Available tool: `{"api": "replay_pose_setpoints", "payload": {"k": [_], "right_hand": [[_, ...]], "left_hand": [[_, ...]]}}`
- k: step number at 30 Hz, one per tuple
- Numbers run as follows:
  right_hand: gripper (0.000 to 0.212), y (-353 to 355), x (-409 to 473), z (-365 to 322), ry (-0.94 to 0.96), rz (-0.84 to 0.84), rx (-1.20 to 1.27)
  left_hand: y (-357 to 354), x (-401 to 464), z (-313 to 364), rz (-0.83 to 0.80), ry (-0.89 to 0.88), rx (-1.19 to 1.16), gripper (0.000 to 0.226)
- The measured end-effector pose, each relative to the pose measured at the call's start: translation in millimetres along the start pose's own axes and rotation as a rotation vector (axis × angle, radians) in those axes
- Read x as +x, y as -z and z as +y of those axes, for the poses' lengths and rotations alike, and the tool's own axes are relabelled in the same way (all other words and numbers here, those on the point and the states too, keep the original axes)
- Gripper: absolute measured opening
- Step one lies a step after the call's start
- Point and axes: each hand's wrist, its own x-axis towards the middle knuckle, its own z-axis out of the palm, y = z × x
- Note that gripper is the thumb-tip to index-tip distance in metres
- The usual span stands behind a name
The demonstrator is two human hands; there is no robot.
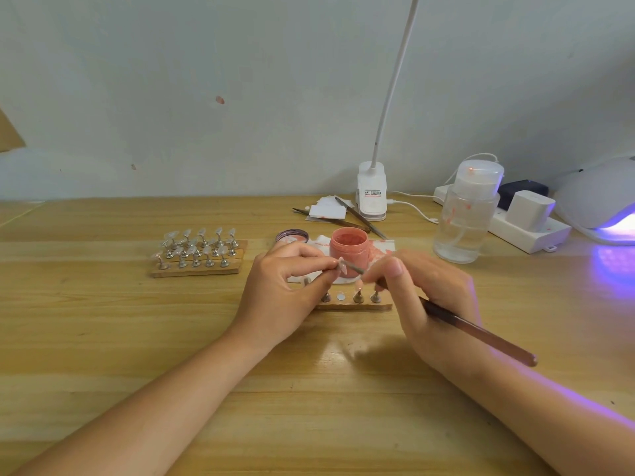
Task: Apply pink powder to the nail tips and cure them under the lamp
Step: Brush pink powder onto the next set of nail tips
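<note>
My left hand (285, 286) pinches a small nail tip on its stand (341, 265) just in front of the open jar of pink powder (349, 249). My right hand (422, 297) grips a long brown brush (481, 334) like a pen, and its thin tip touches the held nail tip. Below the hands a wooden strip (354, 306) carries a few metal stands with nail tips, partly hidden by my fingers. The white curing lamp (598, 197) glows purple at the far right.
A wooden block with several clear nail tips on stands (197, 252) sits to the left. The jar's lid (292, 236), tweezers (360, 218) and white pads lie behind the jar. A clear pump bottle (464, 218), a clip lamp (371, 194) and a power strip (529, 231) stand at the right.
</note>
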Motion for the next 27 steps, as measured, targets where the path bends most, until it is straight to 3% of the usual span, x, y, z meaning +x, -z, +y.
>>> {"api": "replay_pose_setpoints", "payload": {"k": [2,6,10,14,18,22,27], "right_hand": [[0.044,-0.6,-0.9,1.4,-0.023,-0.008,0.005],[0.057,0.5,-1.5,1.2,-0.024,-0.001,0.07],[0.044,-1.4,-0.2,-0.2,-0.013,0.001,0.018],[0.06,1.3,-1.9,1.0,-0.033,-0.004,0.095],[0.041,-1.1,1.3,-0.1,-0.034,0.02,0.025],[0.058,-0.6,-2.5,3.3,-0.069,-0.009,0.115],[0.044,-2.3,0.3,1.5,-0.054,0.001,0.07]], "left_hand": [[0.4,-0.1,-0.3,0.001,-0.018,0.004,0.02],[0.7,-0.8,0.9,0.007,0.004,-0.027,0.026],[0.6,-0.9,0.6,0.009,-0.023,-0.038,0.02],[-0.6,-0.7,1.6,0.021,-0.009,-0.057,0.014],[-0.3,0.2,1.2,-0.004,-0.021,-0.058,0.01],[-0.1,-0.4,0.8,-0.002,-0.001,-0.063,0.013],[0.4,-0.1,0.8,0.002,-0.01,-0.058,0.014]]}}
